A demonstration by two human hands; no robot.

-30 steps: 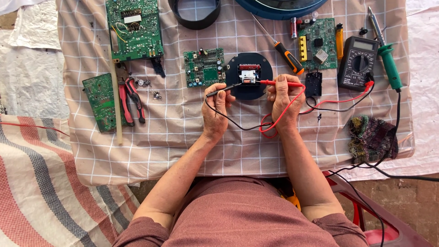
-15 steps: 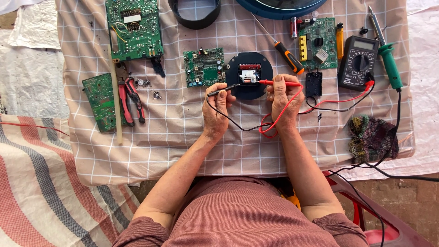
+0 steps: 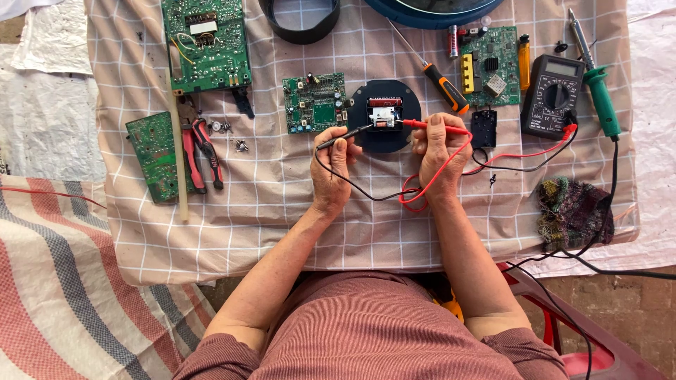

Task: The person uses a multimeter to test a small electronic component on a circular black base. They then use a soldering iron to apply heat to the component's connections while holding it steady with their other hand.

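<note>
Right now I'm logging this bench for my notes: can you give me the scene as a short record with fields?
Surface: checked cloth on a table
Left hand: holds black probe, tip at the small part on the round black disc
Right hand: holds red probe, tip at the same part
Meter: dark multimeter, right of the hands, leads plugged in
Boards: small green board left of disc
Tools: orange-handled screwdriver, red pliers, green soldering iron
</note>
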